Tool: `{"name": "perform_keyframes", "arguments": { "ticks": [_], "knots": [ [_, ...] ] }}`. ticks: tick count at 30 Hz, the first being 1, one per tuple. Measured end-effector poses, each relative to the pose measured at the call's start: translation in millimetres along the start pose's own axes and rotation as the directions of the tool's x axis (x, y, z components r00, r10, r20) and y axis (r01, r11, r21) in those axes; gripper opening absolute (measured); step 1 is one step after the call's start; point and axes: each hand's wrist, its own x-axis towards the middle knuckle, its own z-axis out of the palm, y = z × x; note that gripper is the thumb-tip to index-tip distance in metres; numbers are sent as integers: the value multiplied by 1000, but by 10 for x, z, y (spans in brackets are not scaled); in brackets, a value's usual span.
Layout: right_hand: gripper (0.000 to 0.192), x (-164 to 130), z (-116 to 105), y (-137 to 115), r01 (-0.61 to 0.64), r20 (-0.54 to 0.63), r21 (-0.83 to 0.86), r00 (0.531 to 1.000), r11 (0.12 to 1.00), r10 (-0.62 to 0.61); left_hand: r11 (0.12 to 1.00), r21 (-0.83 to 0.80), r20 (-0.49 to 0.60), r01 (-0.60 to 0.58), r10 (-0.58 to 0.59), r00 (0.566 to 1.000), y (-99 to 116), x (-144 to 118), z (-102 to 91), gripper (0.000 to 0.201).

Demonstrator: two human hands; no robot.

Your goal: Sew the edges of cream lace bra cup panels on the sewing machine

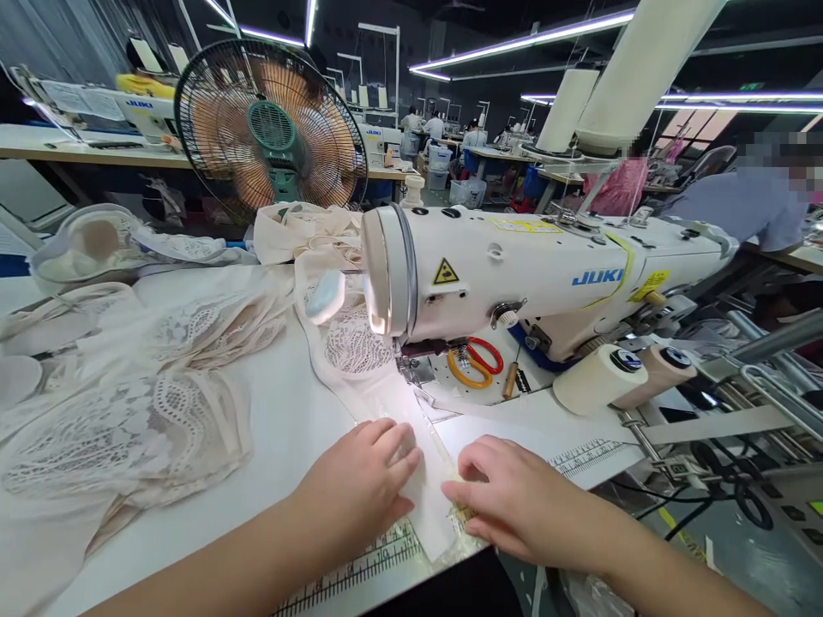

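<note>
Both the left hand [360, 480] and right hand [514, 501] lie flat, fingers loose, pressing the cream fabric strip [411, 446] on the table before the Juki sewing machine [514, 274]. Feeding well probably means keeping its edges aligned and taut toward the presser foot [411, 370].

Cream fabric strip [424, 480] is lying pale under both hands, in front of the white sewing machine [514, 274]. Machine is showing blue lettering and a yellow warning triangle [446, 272]. Under its arm, scissors [476, 360] are showing red and orange-yellow handles. Left of the machine, beige lace pieces [129, 428] are showing floral openwork. Behind the machine, fan [270, 128] is showing black grille, orange blades, green hub.
</note>
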Motion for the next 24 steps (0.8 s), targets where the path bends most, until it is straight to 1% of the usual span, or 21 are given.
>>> {"name": "perform_keyframes", "arguments": {
  "ticks": [5, 12, 19, 24],
  "knots": [
    [15, 87, -13, 37, 0, -9, -9, 1000, 1000, 0, 1000, -16, -70, -22, 21, 997, -124, 23, -16, 29],
    [16, 232, -67, 90, -6, -7, -44, 1000, 999, 6, 1000, -16, -27, -13, 12, 1000, -272, 87, -108, 33],
    [19, 405, -143, 113, -16, 7, -121, 1000, 993, 16, 997, -42, -39, -62, 60, 997, -487, 128, -90, 31],
    [27, 501, -171, 100, -60, 52, -186, 996, 981, 71, 996, -43, -30, -73, 72, 997, -655, 169, -86, 30]
  ]
}}
